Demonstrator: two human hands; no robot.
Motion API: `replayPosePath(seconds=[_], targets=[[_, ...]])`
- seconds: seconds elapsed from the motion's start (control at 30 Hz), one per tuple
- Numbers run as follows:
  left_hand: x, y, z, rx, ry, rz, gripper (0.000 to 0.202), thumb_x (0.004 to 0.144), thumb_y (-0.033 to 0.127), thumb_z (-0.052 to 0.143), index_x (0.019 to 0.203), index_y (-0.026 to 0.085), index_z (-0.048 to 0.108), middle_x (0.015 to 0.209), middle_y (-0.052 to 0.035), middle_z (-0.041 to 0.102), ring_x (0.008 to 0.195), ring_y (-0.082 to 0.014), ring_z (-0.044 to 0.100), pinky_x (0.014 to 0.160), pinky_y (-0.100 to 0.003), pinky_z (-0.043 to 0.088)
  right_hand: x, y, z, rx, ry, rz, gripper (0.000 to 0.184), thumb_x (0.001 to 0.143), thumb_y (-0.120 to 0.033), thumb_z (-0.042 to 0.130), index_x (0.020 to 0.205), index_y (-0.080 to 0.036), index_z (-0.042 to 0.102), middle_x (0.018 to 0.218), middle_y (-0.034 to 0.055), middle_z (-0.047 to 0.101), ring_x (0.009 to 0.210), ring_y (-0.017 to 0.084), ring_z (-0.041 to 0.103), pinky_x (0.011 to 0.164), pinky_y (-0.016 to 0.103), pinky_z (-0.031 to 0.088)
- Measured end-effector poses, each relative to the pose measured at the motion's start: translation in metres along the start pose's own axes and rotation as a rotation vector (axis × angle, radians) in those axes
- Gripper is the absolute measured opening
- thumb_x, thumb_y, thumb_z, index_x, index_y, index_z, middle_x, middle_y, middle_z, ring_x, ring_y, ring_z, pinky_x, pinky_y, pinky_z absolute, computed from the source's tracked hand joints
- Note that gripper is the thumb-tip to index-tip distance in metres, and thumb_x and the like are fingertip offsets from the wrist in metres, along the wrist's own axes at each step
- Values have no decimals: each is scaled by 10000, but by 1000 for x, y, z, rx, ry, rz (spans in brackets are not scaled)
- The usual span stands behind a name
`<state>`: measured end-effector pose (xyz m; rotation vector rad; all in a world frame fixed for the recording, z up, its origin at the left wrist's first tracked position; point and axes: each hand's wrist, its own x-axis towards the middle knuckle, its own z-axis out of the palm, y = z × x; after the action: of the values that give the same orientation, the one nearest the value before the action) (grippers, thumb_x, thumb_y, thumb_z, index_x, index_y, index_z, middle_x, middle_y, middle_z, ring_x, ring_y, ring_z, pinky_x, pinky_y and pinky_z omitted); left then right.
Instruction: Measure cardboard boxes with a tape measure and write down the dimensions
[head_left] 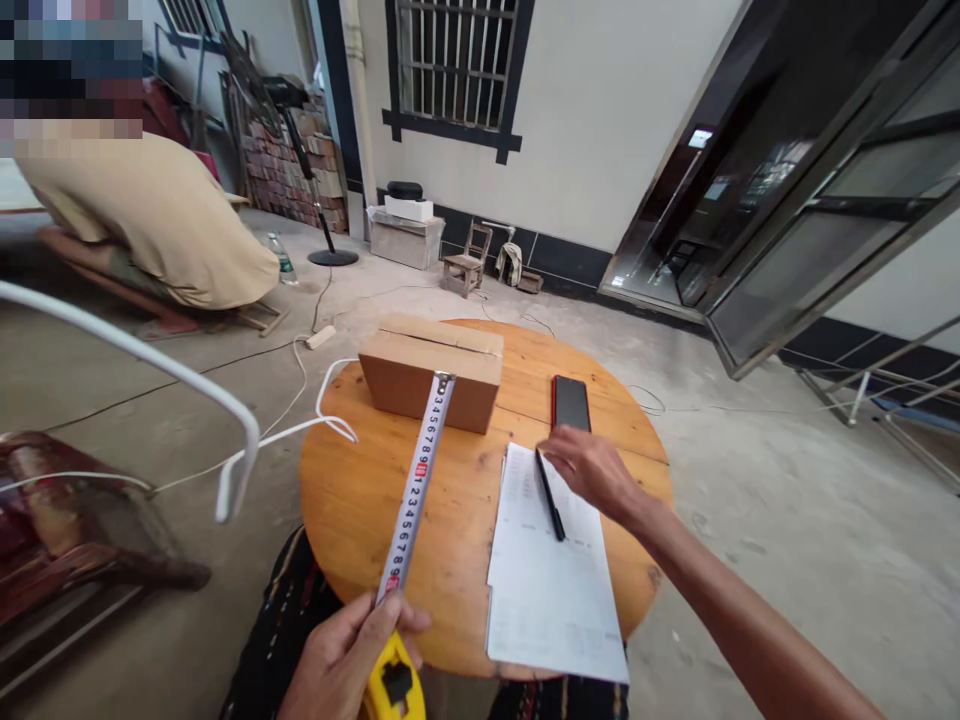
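My left hand [352, 650] grips a yellow tape measure [390, 680] at the near edge of the round wooden table. Its white blade [411, 500] is pulled out and slants away, the metal end hook at the front top edge of a closed cardboard box [427, 375]. Over the printed paper sheets [555, 600], my right hand [589, 468] has its fingers bent together at the far end of a black pen [550, 498]. The pen slants across the sheets towards me. Just beyond that hand lies a dark phone [571, 402] with a red edge.
The wooden table [450, 610] stands before my knees. A white bent tube frame [247, 430] reaches in from the left, above a dark wooden chair [97, 560]. A seated person [150, 220] is at the far left. Cables and a power strip [321, 337] lie on the floor.
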<state>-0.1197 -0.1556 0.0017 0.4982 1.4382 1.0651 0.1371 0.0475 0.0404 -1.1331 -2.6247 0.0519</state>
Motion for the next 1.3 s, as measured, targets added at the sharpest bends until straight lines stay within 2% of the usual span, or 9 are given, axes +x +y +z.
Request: replayPosePath(seconds=[0.13,0.27,0.37,0.53,0.67,0.87,1.0,1.17,1.3], targets=[[3,13,27,39,-20,-19,545,606,609,669,869,133,712,537,19,600,452,-136,499,439,-220,379,-46,-1,18,-70,-118,-116,329,919,-104,334,1056,-221,610,948,94,610,709,186,555,672,327,406],[12,15,47,16,-101,-7,497,672,568,667,911,133,686,571,9,611,492,-132,513,464,-210,373,-49,2,30,-71,-148,-220,229,903,-118,399,952,-203,606,887,84,596,701,182,536,696,336,401],[19,10,56,-43,-162,-24,467,717,547,653,921,127,663,571,-1,620,488,-122,517,464,-202,371,-48,9,26,-40,-85,-224,197,897,-149,424,899,-217,608,844,62,608,679,173,538,686,323,411],[24,4,67,-85,-228,-26,431,763,513,630,923,113,648,545,-5,617,484,-113,510,479,-211,399,-71,13,3,30,231,65,235,955,-190,324,1051,-202,538,890,89,620,731,188,581,674,331,451],[26,0,73,-78,-241,-51,375,774,483,636,854,117,644,556,-13,628,516,-115,530,496,-206,407,-95,-1,-7,398,495,446,128,920,-328,465,911,-238,555,782,48,607,652,187,605,540,303,470],[26,-2,71,-78,-248,-69,412,782,489,624,936,108,648,573,-21,640,491,-112,520,493,-219,418,-105,-27,6,916,429,542,201,905,-369,498,1013,-237,604,868,50,660,698,197,657,630,339,516],[27,3,72,-95,-218,-86,451,771,499,627,994,107,642,555,-10,624,473,-118,513,479,-224,412,-98,-38,15,863,364,558,167,881,-373,539,827,-223,587,665,11,620,614,172,620,607,305,491],[32,8,77,-99,-236,-67,345,789,473,625,804,128,644,617,-41,665,510,-110,522,506,-208,396,-85,-48,25,895,297,555,218,916,-362,485,1022,-211,602,776,29,668,709,167,633,659,290,495],[35,6,78,-120,-274,-146,314,797,455,625,723,151,633,633,-58,679,526,-118,533,495,-202,379,-75,-51,32,867,287,564,138,894,-334,528,877,-209,583,721,1,628,659,137,598,634,256,473]])
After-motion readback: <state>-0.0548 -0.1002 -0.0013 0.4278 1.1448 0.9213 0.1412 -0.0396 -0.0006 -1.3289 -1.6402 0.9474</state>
